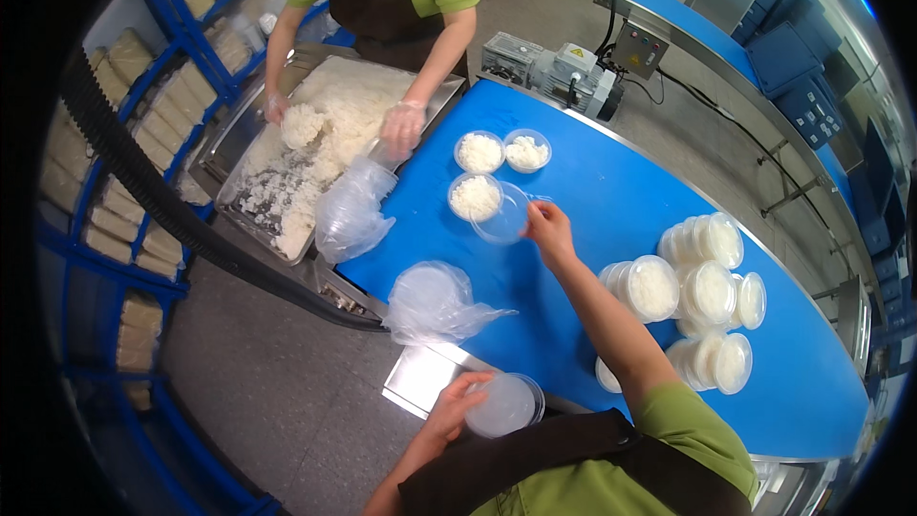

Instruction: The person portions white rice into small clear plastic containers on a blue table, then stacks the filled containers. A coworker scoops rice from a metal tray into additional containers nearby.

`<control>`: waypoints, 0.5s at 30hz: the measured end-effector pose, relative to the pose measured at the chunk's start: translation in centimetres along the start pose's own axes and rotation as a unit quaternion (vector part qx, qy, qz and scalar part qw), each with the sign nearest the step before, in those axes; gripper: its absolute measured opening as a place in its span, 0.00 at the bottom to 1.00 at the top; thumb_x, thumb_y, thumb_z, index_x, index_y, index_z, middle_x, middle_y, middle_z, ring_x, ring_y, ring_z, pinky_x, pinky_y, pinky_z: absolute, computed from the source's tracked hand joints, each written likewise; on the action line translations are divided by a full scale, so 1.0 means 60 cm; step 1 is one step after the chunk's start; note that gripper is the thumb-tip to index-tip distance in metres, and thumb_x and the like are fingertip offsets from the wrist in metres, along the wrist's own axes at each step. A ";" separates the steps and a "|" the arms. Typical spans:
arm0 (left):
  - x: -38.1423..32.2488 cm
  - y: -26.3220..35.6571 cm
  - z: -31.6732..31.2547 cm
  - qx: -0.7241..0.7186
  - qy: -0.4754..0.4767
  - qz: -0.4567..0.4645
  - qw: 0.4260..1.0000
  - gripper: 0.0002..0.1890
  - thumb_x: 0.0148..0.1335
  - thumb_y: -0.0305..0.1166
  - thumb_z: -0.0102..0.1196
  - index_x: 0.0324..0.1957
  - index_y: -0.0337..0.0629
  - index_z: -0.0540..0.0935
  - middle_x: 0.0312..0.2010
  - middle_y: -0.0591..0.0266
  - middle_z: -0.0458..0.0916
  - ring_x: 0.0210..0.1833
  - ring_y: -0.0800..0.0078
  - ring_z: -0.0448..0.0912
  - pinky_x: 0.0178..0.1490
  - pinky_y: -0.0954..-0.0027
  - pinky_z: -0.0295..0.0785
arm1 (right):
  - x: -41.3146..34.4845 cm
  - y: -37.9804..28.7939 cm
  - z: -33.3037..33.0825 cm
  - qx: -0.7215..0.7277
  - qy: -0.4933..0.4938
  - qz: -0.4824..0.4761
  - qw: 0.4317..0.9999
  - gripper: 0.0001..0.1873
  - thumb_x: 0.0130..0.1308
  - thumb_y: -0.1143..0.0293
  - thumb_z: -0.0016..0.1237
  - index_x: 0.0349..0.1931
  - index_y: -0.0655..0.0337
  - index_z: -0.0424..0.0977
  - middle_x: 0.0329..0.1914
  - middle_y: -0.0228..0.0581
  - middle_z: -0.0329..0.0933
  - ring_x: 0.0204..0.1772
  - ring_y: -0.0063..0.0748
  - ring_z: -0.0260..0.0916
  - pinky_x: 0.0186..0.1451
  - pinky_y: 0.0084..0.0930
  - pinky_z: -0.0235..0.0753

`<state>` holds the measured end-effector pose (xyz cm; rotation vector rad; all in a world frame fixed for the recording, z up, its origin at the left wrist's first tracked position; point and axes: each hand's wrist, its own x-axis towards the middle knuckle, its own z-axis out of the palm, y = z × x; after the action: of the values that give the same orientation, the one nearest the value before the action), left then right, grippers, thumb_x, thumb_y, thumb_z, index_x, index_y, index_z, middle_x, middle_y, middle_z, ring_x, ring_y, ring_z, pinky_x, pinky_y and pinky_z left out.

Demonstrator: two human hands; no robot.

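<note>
My right hand (549, 229) grips the edge of a clear round plastic lid (501, 218), which overlaps the rim of a tub of white rice (474, 198). Two more uncovered tubs of rice, a left one (479, 153) and a right one (528, 151), stand just beyond on the blue conveyor belt (566, 193). Near my apron, my left hand (458, 401) holds a stack of clear lids (505, 405). A plastic bag of round lids (433, 301) lies at the belt's near left edge. Several stacks of lidded rice tubs (650, 289) stand to the right.
Across the belt's left end, a co-worker's gloved hands (403, 129) work at a metal tray of rice (222, 197), with a bag of clear tubs (351, 211) beside it. A black corrugated hose (215, 251) crosses at left. A motor (573, 82) sits past the belt's far edge.
</note>
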<state>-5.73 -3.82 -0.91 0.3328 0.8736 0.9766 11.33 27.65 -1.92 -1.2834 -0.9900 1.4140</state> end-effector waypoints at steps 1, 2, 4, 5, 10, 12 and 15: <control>0.000 0.000 -0.001 -0.005 -0.005 0.013 1.000 0.15 0.63 0.21 0.52 0.53 0.36 0.76 0.60 0.56 0.72 0.59 0.63 0.74 0.61 0.62 0.73 | 0.040 0.010 0.020 0.010 0.004 0.037 0.999 0.11 0.69 0.66 0.51 0.41 0.66 0.72 0.32 0.36 0.74 0.32 0.24 0.73 0.31 0.23 0.79; -0.001 0.000 -0.002 0.009 0.006 0.011 1.000 0.15 0.64 0.20 0.52 0.53 0.36 0.76 0.60 0.56 0.72 0.59 0.64 0.75 0.61 0.62 0.73 | 0.071 0.020 0.043 -0.069 0.021 -0.006 0.997 0.12 0.69 0.65 0.51 0.41 0.66 0.73 0.32 0.38 0.75 0.31 0.25 0.74 0.31 0.25 0.79; -0.004 0.001 -0.005 0.010 0.008 0.026 1.000 0.15 0.64 0.20 0.52 0.53 0.36 0.76 0.61 0.56 0.72 0.58 0.64 0.75 0.61 0.63 0.73 | 0.114 0.038 0.076 -0.236 0.043 -0.099 0.966 0.13 0.67 0.64 0.52 0.40 0.66 0.73 0.32 0.42 0.77 0.29 0.29 0.76 0.31 0.28 0.78; -0.005 0.001 -0.007 0.014 0.019 0.020 1.000 0.15 0.64 0.20 0.52 0.53 0.36 0.76 0.60 0.56 0.72 0.58 0.65 0.75 0.61 0.63 0.73 | 0.126 0.046 0.089 -0.329 0.045 -0.154 0.931 0.13 0.66 0.63 0.52 0.40 0.67 0.73 0.33 0.44 0.78 0.29 0.31 0.77 0.30 0.30 0.77; -0.008 -0.007 -0.011 0.000 0.027 0.026 0.999 0.15 0.65 0.20 0.51 0.54 0.36 0.76 0.59 0.57 0.73 0.57 0.67 0.76 0.60 0.64 0.74 | 0.105 0.067 0.071 -0.359 -0.007 -0.111 0.927 0.14 0.65 0.63 0.50 0.40 0.68 0.74 0.30 0.51 0.80 0.35 0.41 0.80 0.38 0.38 0.77; -0.007 -0.011 -0.013 -0.013 0.024 0.027 0.999 0.15 0.65 0.20 0.51 0.54 0.35 0.75 0.59 0.57 0.74 0.57 0.66 0.76 0.59 0.65 0.74 | 0.078 0.056 0.043 -0.386 -0.030 -0.102 0.916 0.16 0.65 0.62 0.51 0.43 0.66 0.73 0.37 0.53 0.79 0.43 0.44 0.78 0.44 0.39 0.77; -0.002 -0.016 -0.016 -0.018 0.015 0.015 1.000 0.15 0.65 0.21 0.51 0.55 0.34 0.75 0.58 0.55 0.74 0.56 0.66 0.77 0.58 0.65 0.75 | 0.036 0.024 0.033 -0.413 0.013 -0.162 0.896 0.20 0.64 0.57 0.53 0.50 0.62 0.72 0.52 0.55 0.73 0.54 0.53 0.72 0.53 0.44 0.73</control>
<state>-5.95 -4.56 -2.00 0.3026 0.8793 1.0256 9.16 29.49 -3.56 -1.6081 -1.8005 0.7060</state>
